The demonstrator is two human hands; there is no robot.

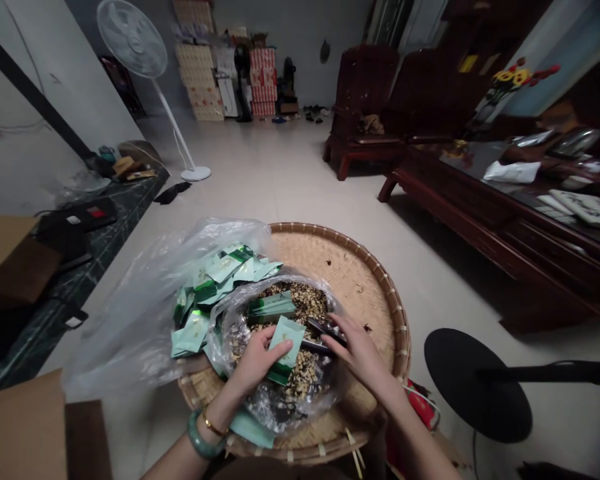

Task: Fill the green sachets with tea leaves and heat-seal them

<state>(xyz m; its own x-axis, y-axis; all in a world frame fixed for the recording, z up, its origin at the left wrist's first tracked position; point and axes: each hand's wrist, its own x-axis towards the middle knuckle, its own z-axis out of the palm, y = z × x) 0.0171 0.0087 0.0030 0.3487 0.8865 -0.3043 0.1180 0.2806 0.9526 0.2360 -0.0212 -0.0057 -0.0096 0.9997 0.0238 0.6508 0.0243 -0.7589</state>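
My left hand (256, 361) pinches a light-green sachet (287, 340) with a darker green lower part, over the open plastic bag. My right hand (361, 355) is closed on a black tong-like tool (316, 346), with two dark arms pointing left toward the sachet; its exact kind is unclear. Below both hands, the clear plastic bag (230, 299) holds a loose mix of pale and dark dried bits (307, 298). A small stack of green sachets (273, 307) lies on this mix. The bag rests on a round woven bamboo tray (350, 273).
More green sachets (225, 268) are heaped left of the bag on a large clear plastic sheet (145, 300). Cardboard boxes (23, 427) stand at left. A black round base (475, 383) is at right, near a dark wooden table (485, 233). A white fan (196, 174) stands beyond.
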